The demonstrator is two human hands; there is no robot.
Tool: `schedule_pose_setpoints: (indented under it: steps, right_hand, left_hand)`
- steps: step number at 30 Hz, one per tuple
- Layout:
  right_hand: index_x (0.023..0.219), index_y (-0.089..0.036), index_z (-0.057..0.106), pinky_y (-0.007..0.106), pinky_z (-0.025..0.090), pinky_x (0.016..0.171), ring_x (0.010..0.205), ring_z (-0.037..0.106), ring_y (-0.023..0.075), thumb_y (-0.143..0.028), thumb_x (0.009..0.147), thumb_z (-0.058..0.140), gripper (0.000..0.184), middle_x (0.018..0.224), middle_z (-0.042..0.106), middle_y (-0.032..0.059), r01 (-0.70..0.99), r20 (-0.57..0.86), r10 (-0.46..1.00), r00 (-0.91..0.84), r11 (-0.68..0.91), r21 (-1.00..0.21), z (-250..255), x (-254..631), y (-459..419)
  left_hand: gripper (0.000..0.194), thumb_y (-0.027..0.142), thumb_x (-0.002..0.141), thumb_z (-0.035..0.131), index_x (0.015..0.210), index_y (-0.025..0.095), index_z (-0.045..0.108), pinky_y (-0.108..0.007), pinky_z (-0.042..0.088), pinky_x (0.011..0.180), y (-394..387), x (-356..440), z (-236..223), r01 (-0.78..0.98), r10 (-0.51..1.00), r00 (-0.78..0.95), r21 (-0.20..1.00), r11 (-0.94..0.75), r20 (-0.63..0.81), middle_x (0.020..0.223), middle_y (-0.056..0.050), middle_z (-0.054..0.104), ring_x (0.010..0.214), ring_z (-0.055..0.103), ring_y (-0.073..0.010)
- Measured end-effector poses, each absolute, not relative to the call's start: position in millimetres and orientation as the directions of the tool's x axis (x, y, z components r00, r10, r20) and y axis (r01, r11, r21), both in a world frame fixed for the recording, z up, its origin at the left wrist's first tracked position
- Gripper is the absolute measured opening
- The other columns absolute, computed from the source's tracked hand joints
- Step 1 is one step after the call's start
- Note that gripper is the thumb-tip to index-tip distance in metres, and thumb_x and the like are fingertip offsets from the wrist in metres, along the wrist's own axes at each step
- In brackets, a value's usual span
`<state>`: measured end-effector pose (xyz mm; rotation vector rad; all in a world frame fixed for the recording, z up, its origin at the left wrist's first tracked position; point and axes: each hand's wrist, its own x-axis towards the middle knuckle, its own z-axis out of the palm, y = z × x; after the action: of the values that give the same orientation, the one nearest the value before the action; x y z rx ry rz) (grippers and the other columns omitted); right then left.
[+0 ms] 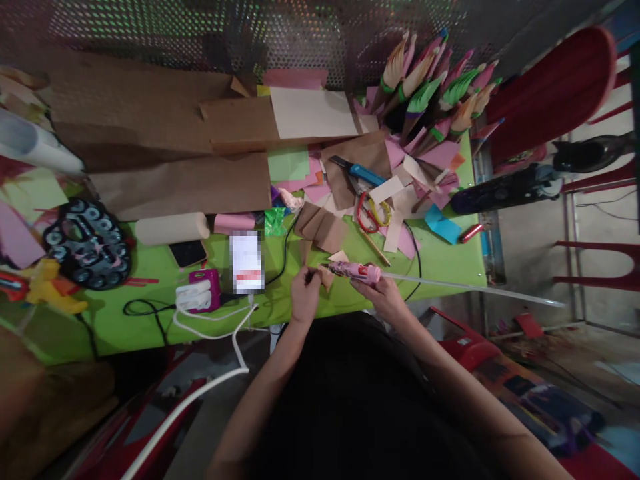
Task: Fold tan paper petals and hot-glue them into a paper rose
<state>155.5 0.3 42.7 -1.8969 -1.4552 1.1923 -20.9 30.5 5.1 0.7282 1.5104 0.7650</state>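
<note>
Near the table's front edge, my left hand (305, 297) pinches a small piece of brown paper (327, 277). My right hand (387, 298) is wrapped round a pink hot glue gun (357, 271), its nozzle pointing left at the paper and close to it. Out of the gun's back a long clear glue stick (475, 288) sticks to the right. Just beyond the hands lie fanned brown paper pieces (323, 228), a pencil (375, 248), scissors (367, 212) with red and yellow handles, and a blue utility knife (367, 175).
A phone (247, 261) with a white cable lies left of my hands, by a pink power adapter (206, 291). Brown cardboard (180, 183) covers the back left. Paper-wrapped cones (425, 93) stand at the back right. A yellow glue gun (53, 287) lies far left.
</note>
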Motion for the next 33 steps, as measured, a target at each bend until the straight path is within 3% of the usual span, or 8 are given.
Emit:
schedule_pose_setpoints:
  steps: [26,29,33]
  right_hand:
    - [0.064,-0.02,0.057,0.027,0.037,0.058,0.062,0.05,0.0156,-0.054,0.081,0.061,0.038,0.067,0.052,0.0008,0.493,-0.384,0.917,0.103,-0.383,-0.781,40,167,-13]
    - [0.061,-0.02,0.058,0.027,0.036,0.056,0.061,0.049,0.0152,-0.052,0.077,0.066,0.037,0.062,0.051,-0.0006,0.404,-0.423,0.893,0.154,-0.447,-0.798,37,168,-14]
    - [0.064,-0.02,0.064,0.025,0.032,0.047,0.048,0.042,0.0113,-0.052,0.064,0.075,0.034,0.05,0.047,-0.0045,0.13,-0.503,0.791,0.348,-0.572,-0.81,29,181,-13]
  left_hand:
    - [0.018,0.035,0.068,0.062,0.06,0.02,0.056,-0.024,0.035,0.054,31,-24,-4,-0.116,0.778,-0.159,0.794,0.597,-0.608,0.052,0.005,0.049,0.053,0.045,-0.0106]
    - [0.02,0.038,0.066,0.062,0.06,0.02,0.055,-0.024,0.036,0.054,33,-25,-4,-0.124,0.772,-0.181,0.793,0.597,-0.609,0.052,0.006,0.048,0.052,0.044,-0.0104]
    - [0.022,0.039,0.064,0.063,0.06,0.02,0.054,-0.024,0.035,0.052,35,-29,-7,-0.129,0.763,-0.223,0.794,0.594,-0.607,0.05,0.006,0.047,0.051,0.043,-0.0103]
